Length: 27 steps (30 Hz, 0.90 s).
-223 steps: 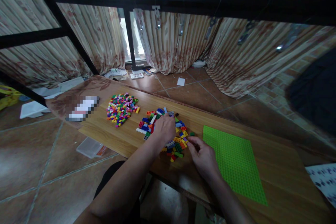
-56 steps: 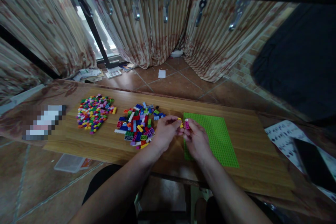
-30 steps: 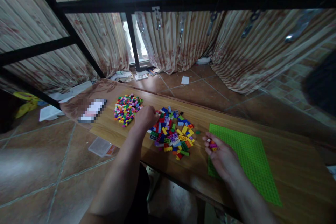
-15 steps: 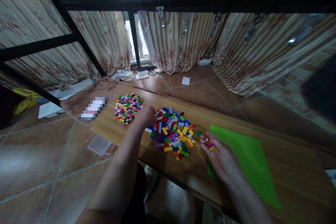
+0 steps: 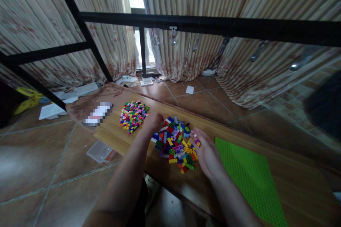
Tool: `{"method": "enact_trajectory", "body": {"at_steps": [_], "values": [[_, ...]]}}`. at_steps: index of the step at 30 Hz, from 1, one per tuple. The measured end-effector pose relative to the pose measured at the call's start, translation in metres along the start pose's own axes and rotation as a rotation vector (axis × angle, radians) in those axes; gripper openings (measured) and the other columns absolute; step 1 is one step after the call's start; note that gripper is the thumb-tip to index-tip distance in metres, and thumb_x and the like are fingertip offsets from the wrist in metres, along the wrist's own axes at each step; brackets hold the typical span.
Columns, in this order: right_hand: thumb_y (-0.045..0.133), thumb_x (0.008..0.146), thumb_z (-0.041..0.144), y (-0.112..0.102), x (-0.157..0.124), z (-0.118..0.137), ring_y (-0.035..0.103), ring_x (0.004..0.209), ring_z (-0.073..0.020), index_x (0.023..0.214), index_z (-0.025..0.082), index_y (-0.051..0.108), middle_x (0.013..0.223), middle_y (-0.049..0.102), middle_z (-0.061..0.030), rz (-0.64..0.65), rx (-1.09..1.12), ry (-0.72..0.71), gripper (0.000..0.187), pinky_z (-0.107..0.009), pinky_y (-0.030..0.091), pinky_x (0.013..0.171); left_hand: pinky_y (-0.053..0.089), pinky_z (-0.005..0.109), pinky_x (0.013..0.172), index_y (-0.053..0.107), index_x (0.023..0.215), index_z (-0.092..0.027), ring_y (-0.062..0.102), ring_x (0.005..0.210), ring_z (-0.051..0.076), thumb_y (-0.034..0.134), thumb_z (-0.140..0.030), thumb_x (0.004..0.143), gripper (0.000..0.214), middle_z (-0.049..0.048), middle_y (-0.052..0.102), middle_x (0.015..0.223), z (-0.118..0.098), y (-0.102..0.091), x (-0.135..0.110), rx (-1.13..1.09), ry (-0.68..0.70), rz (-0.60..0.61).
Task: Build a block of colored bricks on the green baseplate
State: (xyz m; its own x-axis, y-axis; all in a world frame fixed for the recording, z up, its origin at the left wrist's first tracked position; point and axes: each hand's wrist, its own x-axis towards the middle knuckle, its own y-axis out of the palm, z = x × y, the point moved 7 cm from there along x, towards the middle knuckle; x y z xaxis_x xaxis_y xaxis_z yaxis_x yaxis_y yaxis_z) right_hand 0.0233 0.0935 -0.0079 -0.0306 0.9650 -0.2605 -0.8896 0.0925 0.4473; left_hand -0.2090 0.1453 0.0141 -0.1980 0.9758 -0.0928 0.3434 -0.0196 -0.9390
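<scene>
My left hand (image 5: 153,120) rests curled at the far left edge of a pile of larger coloured bricks (image 5: 176,143) on the wooden table (image 5: 125,138). What its fingers hold is hidden. My right hand (image 5: 206,152) hovers at the pile's right side, palm up, fingers pinched on a small stack of bricks (image 5: 197,142) in pink, yellow and white. A pile of small coloured bricks (image 5: 133,115) lies to the left. A green baseplate (image 5: 250,181) lies flat to the right of my right hand.
A black metal frame (image 5: 186,25) crosses above the table, with striped curtains behind. A blurred-out object (image 5: 97,113) sits at the table's left end. A clear plastic box (image 5: 101,151) and scattered papers (image 5: 52,110) lie on the tiled floor.
My right hand has moved left from the baseplate's edge to the brick pile, still holding the small stack. My left hand stays at the pile's left edge. The camera tilted up slightly.
</scene>
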Motion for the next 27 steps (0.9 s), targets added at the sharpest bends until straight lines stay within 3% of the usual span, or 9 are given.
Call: {"method": "enact_trajectory", "body": {"at_steps": [3,8,11,14,17,20,23,27], "values": [[0.076,0.068,0.048,0.012,0.006,-0.001,0.059,0.111,-0.0194,0.094,0.027,0.073,0.107,0.070,-0.0004,0.023,-0.077,-0.043,0.034,-0.037,0.037,0.106,0.050,0.029,0.077,0.076,0.088,-0.018,0.066,0.090,0.024,0.060,-0.015,0.070,0.024,0.0100,0.074,0.091,0.002,0.000,0.001,-0.033,0.016,0.000],[0.071,0.072,0.053,0.014,0.010,-0.008,0.058,0.112,-0.0221,0.097,0.024,0.072,0.110,0.071,-0.0037,0.051,-0.187,-0.091,0.039,-0.039,0.037,0.104,0.047,0.022,0.066,0.074,0.087,-0.016,0.065,0.077,0.016,0.061,-0.016,0.071,0.021,0.0052,0.074,0.084,0.001,-0.009,-0.003,-0.148,0.091,0.033],[0.069,0.074,0.055,0.013,0.012,-0.008,0.059,0.110,-0.0225,0.098,0.023,0.071,0.111,0.070,-0.0049,0.053,-0.252,-0.129,0.041,-0.039,0.038,0.103,0.046,0.020,0.060,0.072,0.085,-0.013,0.061,0.069,0.014,0.061,-0.018,0.071,0.019,0.0031,0.071,0.078,-0.006,-0.012,-0.007,-0.387,0.176,0.101],[0.067,0.073,0.057,0.017,0.014,0.000,0.061,0.106,-0.0223,0.097,0.022,0.071,0.109,0.071,-0.0055,0.042,-0.302,-0.186,0.042,-0.037,0.043,0.097,0.044,0.020,0.055,0.069,0.083,-0.011,0.058,0.063,0.012,0.067,-0.023,0.068,0.019,0.0013,0.068,0.072,-0.020,-0.008,-0.013,-0.723,0.259,0.251],[0.068,0.072,0.055,0.025,0.017,0.007,0.064,0.089,-0.0198,0.098,0.023,0.071,0.103,0.072,-0.0044,0.055,-0.327,-0.175,0.042,-0.032,0.049,0.078,0.047,0.020,0.059,0.067,0.088,-0.011,0.060,0.065,0.011,0.073,-0.025,0.068,0.025,0.0016,0.068,0.074,-0.041,-0.003,-0.022,-1.007,0.351,0.454],[0.072,0.070,0.050,0.031,0.019,0.010,0.059,0.066,-0.0144,0.096,0.022,0.071,0.078,0.070,0.0001,0.097,-0.284,-0.130,0.038,-0.026,0.045,0.060,0.050,0.023,0.069,0.066,0.091,-0.012,0.063,0.073,0.012,0.075,-0.025,0.071,0.026,0.0035,0.069,0.083,-0.062,-0.001,-0.033,-1.167,0.431,0.598],[0.075,0.067,0.046,0.032,0.018,0.014,0.052,0.054,-0.0107,0.086,0.020,0.072,0.061,0.062,0.0040,0.126,-0.231,-0.137,0.032,-0.024,0.042,0.053,0.050,0.024,0.075,0.066,0.095,-0.012,0.064,0.080,0.013,0.076,-0.022,0.072,0.027,0.0051,0.070,0.091,-0.075,-0.002,-0.039,-1.237,0.444,0.615],[0.078,0.062,0.043,0.025,0.013,0.019,0.057,0.058,-0.0118,0.081,0.021,0.069,0.067,0.064,0.0035,0.044,-0.185,-0.189,0.031,-0.027,0.048,0.059,0.050,0.027,0.078,0.064,0.107,-0.015,0.065,0.087,0.015,0.078,-0.021,0.068,0.042,0.0063,0.069,0.100,-0.085,0.002,-0.042,-1.291,0.427,0.565]]}}
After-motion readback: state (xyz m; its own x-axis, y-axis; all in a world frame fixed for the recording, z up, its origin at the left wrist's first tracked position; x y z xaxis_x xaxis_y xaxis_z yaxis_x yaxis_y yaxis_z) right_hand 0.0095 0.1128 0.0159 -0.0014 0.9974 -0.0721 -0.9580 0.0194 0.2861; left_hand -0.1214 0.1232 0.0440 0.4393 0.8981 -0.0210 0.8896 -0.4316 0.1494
